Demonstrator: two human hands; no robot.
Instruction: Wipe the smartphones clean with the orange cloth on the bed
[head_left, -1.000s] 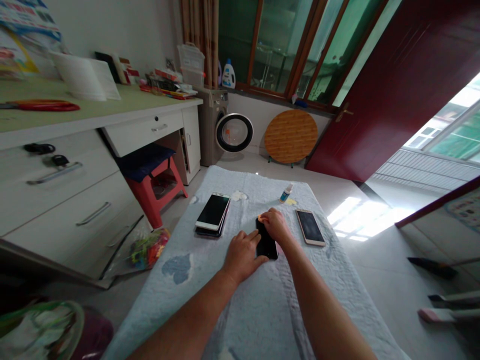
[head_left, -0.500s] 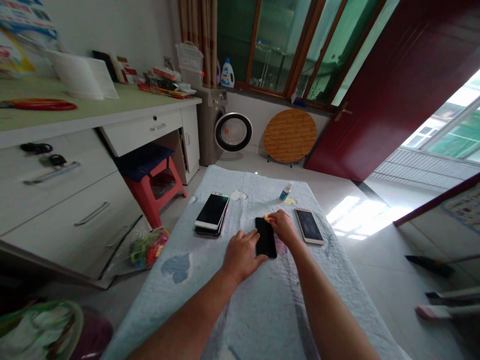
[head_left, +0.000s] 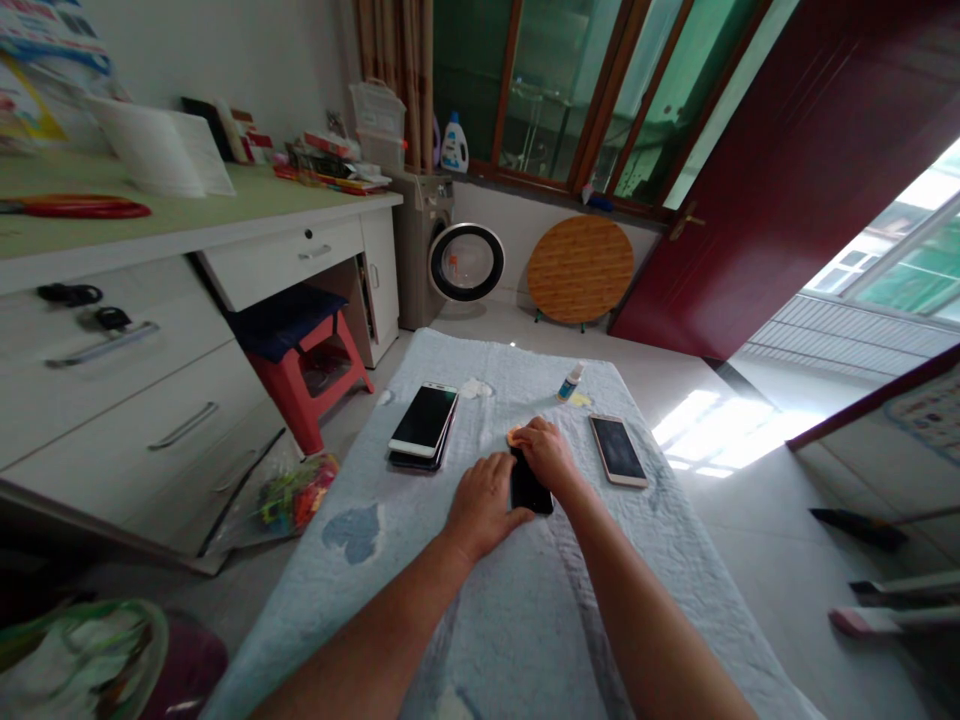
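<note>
Right hand (head_left: 547, 452) leftward over black phone (head_left: 529, 492)

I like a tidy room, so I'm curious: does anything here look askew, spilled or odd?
Two things: the white phone lies askew on a darker phone, their edges misaligned, and the round washing-machine door hangs open. I see no spill on the cloth. The black phone is partly hidden.

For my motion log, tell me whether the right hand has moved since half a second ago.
Yes. Against the spray bottle, the right hand has shifted left, across the black phone.
</note>
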